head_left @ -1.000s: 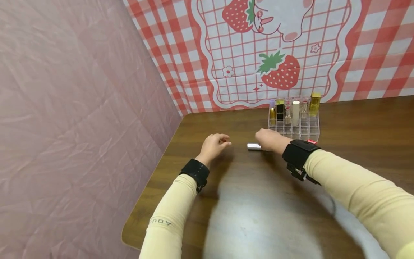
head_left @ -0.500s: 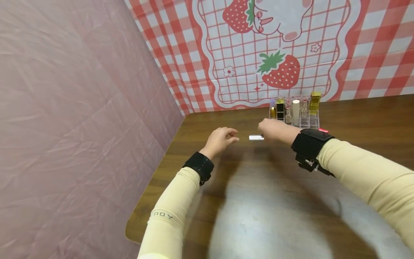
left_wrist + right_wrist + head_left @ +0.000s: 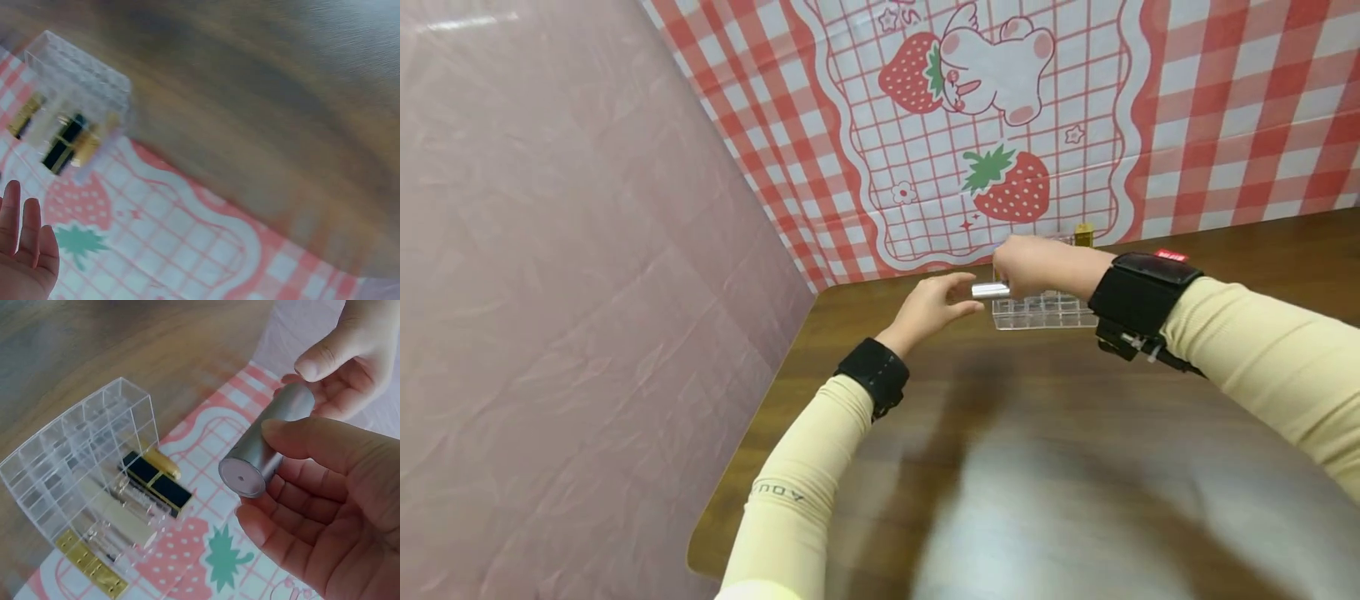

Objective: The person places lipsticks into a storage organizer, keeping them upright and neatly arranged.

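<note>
A silver lipstick tube (image 3: pixel 989 290) is pinched between the thumb and fingers of my right hand (image 3: pixel 1037 265), held up off the table. The right wrist view shows the tube's flat round end turned to the camera, with the right hand (image 3: pixel 331 512) around its near part. My left hand (image 3: pixel 929 308) reaches toward the tube's other end, thumb and fingers spread apart. Whether it touches the tube I cannot tell. Behind the right hand, partly hidden, stands a clear lipstick organizer (image 3: pixel 1037 317). The left wrist view catches a few fingers of the left hand (image 3: pixel 28 262).
Several lipsticks stand in the organizer's back rows, among them a black one (image 3: pixel 156 484), a cream one (image 3: pixel 115 509) and a gold one (image 3: pixel 90 562). The brown wooden table (image 3: pixel 1000 433) meets a red checked strawberry cloth (image 3: pixel 1011 187) at the back. Pink fabric (image 3: pixel 550 292) hangs at left.
Both hands have risen and moved farther from me, the right one with the lipstick tube. The left hand's fingers have come close to the tube's end. The head view has shifted.
</note>
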The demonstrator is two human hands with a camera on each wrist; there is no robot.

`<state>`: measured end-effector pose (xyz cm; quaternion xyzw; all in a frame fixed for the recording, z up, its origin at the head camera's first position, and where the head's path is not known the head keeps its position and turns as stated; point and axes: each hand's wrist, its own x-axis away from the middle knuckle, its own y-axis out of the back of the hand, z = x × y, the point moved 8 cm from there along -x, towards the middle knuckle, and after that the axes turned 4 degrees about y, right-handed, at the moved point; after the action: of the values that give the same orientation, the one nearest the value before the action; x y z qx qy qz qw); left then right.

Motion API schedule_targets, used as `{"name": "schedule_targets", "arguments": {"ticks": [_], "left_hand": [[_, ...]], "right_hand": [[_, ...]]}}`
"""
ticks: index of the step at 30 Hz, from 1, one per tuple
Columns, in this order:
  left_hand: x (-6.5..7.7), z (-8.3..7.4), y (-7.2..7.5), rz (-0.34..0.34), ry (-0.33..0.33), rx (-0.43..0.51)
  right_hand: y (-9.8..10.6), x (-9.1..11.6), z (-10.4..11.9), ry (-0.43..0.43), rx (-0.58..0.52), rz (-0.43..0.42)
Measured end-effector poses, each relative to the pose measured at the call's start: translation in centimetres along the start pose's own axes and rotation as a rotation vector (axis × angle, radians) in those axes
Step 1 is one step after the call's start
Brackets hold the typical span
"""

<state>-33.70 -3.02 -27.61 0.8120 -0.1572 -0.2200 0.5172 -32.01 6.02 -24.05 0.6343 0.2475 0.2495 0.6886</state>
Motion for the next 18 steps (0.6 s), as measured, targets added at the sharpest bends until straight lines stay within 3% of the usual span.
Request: {"name": "schedule_targets", "arguments": {"ticks": [4, 8, 13, 18], "left_hand": [[-0.6, -1.3, 0.4, -0.017, -0.050, -0.059], [-1.1, -1.7, 0.6, -0.035, -0.067, -0.055], [-2.0, -3.2, 0.3, -0.011, -0.123, -0.075], [-3.1, -4.6, 0.3, -0.006, -0.167, -0.180]], "right_hand": [[0.6, 0.3, -0.1, 0.013, 0.016, -0.046], [1.0, 0.8, -0.3, -0.002, 0.003, -0.072], [1.2, 2.1, -1.3, -0.005, -0.039, -0.107], [1.9, 4.2, -3.7, -0.105, -0.097, -0.175]]}}
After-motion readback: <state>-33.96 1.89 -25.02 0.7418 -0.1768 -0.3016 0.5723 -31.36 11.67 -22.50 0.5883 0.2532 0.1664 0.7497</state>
